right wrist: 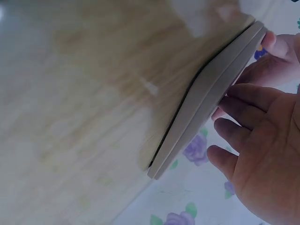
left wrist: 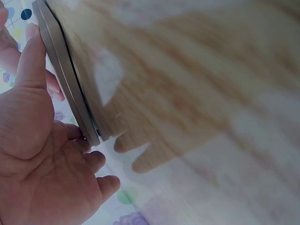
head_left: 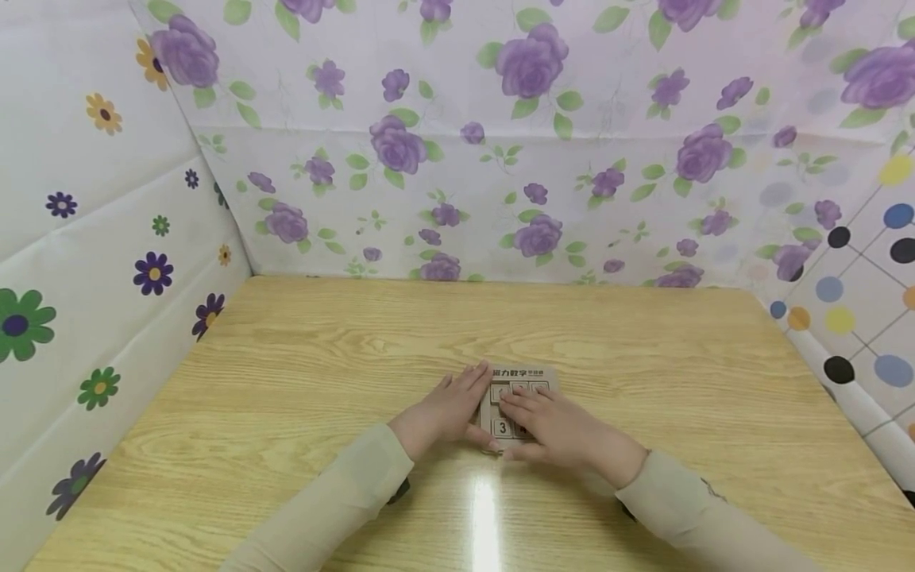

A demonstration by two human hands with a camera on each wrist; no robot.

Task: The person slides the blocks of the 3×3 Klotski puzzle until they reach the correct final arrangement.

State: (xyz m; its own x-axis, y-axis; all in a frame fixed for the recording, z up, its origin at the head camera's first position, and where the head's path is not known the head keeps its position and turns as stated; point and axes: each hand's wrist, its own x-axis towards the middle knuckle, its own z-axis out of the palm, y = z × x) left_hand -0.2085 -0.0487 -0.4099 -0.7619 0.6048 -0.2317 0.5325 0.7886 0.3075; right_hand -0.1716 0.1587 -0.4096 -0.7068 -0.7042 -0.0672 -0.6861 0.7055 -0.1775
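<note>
A flat grey-brown number sliding puzzle [head_left: 525, 372] lies on the table, with dark printed characters along its far edge. Its square tiles carry black numerals; a tile marked 3 [head_left: 503, 428] shows near the front, while several others are partly covered. My left hand [head_left: 449, 407] holds the puzzle's left side, fingers at the far corner and thumb at the near one. Over the tiles lies my right hand [head_left: 561, 427], its extended fingertips touching them and its thumb by the near edge. In the left wrist view the left thumb [left wrist: 33, 61] rests against the puzzle's side.
The wood-grain table [head_left: 343, 357] reflects a bright strip of light in front of the puzzle. Behind it hangs a cloth with purple flowers [head_left: 532, 59]. Patterned cloths also line the left side [head_left: 107, 230] and the right side [head_left: 858, 349].
</note>
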